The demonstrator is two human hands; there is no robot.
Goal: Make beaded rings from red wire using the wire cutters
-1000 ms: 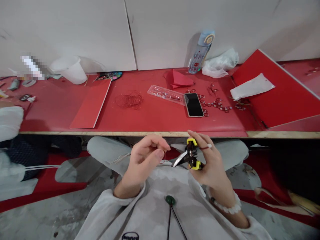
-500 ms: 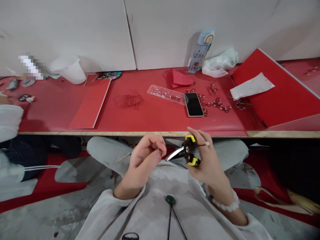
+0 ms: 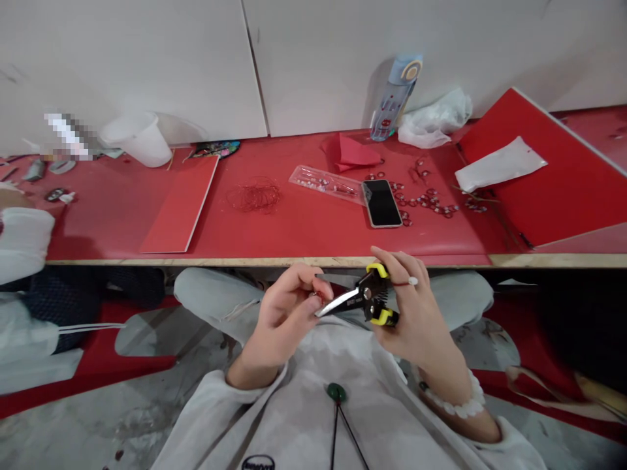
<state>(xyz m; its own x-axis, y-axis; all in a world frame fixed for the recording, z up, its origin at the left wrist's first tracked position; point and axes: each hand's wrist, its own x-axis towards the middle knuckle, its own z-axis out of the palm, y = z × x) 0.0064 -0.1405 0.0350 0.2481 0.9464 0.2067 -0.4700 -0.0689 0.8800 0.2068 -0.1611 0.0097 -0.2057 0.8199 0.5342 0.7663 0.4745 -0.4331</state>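
My left hand (image 3: 280, 321) is closed, thumb and forefinger pinching a small red cord ring (image 3: 319, 296) that is mostly hidden by the fingertips. My right hand (image 3: 418, 320) is wrapped round yellow-and-black handled cutting pliers (image 3: 365, 294). Their silvery blade points left, its tip right at the left fingertips; whether it touches the ring I cannot tell. Both hands are above my lap, just in front of the table edge. On the table lie a loose tangle of thin red cord (image 3: 253, 194) and several small red rings with pale beads (image 3: 434, 202).
A black-screened phone (image 3: 383, 203) lies beside a clear plastic tray (image 3: 326, 183) of small beads. Behind stand a blue bottle (image 3: 394, 98) and a white plastic bag (image 3: 435, 119). Red boards (image 3: 181, 209) lie left and right. Another person's sleeve (image 3: 24, 241) shows at far left.
The pliers in my right hand have come closer to my left fingertips, so the blade tip now meets them. My left hand keeps its pinch. The view has shifted slightly.
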